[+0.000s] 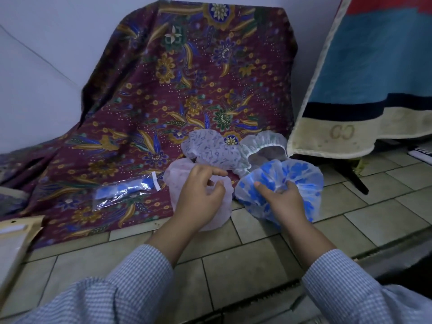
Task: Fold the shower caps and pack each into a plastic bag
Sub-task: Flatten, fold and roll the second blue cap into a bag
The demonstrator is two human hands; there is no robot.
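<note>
A blue-flowered shower cap (301, 178) lies bunched on the tiled floor, and my right hand (284, 199) grips its gathered edge. My left hand (201, 190) hovers over a pale pink shower cap (175, 178), fingers curled and apart, holding nothing that I can see. Behind them lie a lilac-patterned cap (208, 148) and a white cap with green print (264, 143), its opening facing me. To the left, on the batik cloth (163, 78), rests a clear plastic bag (124, 190) with a folded blue cap inside.
The purple batik cloth drapes over a box against the wall and spreads onto the floor. A striped towel (374, 78) hangs at the right over a dark stand. A brown envelope (16, 244) lies at the left edge on the beige tiles (245, 265).
</note>
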